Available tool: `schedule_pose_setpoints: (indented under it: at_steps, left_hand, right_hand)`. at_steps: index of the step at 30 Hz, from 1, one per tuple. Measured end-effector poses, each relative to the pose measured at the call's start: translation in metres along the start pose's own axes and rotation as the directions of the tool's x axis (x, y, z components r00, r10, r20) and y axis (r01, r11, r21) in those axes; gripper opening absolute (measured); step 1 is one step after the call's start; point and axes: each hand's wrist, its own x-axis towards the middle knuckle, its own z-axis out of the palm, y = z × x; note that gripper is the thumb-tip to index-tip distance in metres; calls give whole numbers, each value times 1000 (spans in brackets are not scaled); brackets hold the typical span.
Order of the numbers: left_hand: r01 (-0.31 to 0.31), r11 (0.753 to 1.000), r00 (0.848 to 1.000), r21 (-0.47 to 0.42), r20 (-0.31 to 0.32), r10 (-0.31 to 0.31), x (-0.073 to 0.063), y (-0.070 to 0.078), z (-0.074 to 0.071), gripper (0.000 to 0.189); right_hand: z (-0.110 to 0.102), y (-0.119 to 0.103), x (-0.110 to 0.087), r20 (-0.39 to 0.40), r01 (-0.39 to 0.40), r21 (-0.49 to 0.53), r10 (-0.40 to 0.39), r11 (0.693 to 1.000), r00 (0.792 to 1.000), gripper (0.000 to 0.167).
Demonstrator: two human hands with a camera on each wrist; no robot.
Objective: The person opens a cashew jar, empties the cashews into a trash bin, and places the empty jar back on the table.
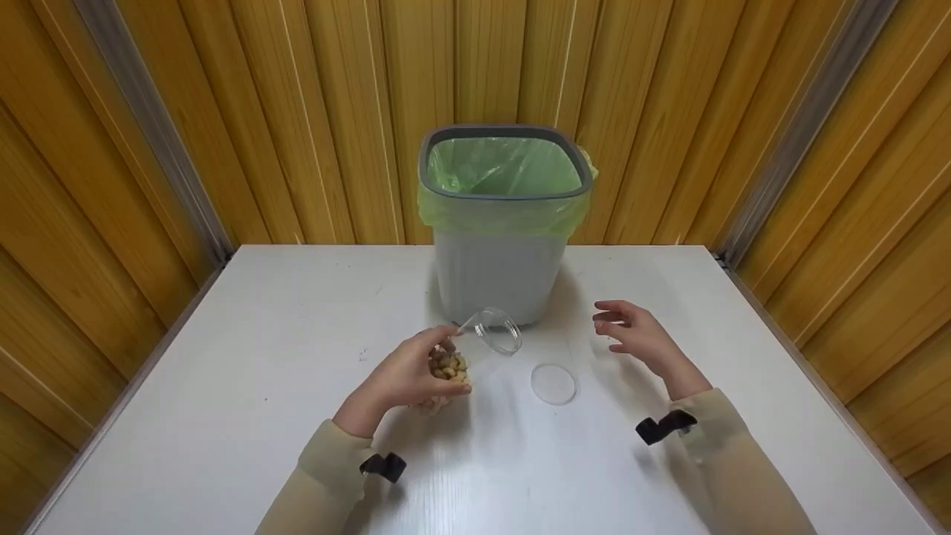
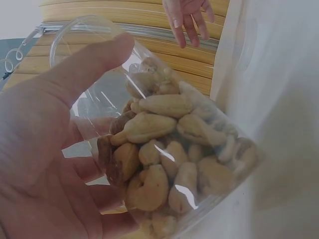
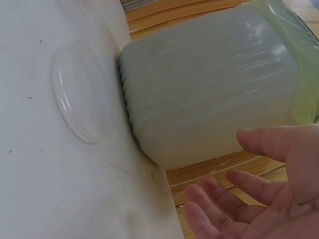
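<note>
A clear plastic jar (image 2: 164, 134) partly filled with cashews (image 2: 149, 189) is held in my left hand (image 1: 409, 371), thumb and fingers wrapped round its side. The jar tilts, its open mouth (image 1: 499, 332) turned toward the bin in the head view. Nuts sit in its lower part. A round clear lid (image 1: 553, 384) lies flat on the table, to the right of the jar. My right hand (image 1: 639, 334) is held over the table beyond the lid, fingers loosely bent and holding nothing. In the right wrist view its palm and spread fingers show beside the bin.
At the table's back middle stands a white bin (image 1: 498, 275) with a grey rim (image 1: 505, 197), lined with a green bag (image 1: 461, 163). Behind it rises a yellow wood-patterned wall (image 1: 334, 111). The white table (image 1: 312, 297) has a few dark specks.
</note>
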Motion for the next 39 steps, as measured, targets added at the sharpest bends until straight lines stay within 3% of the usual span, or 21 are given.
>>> schedule_pose_setpoints:
  at_steps: [12, 25, 32, 39]
  left_hand:
    - [57, 998, 997, -5, -49, -57, -1, -3, -13, 84]
    - [125, 992, 987, 21, -107, -122, -4, -1, -38, 87]
    - [91, 995, 989, 36, -121, -86, -3, 0, -52, 85]
    - [107, 993, 987, 50, -127, -100, -1, 5, -69, 87]
  right_hand:
    - [-25, -53, 11, -99, -24, 193, 43, 981, 994, 61]
    - [-40, -113, 21, -191, 35, 275, 19, 961, 982, 61]
    - [-43, -139, 30, -218, 68, 344, 9, 936, 976, 57]
    - [-46, -160, 39, -218, 59, 438, 43, 897, 975, 53]
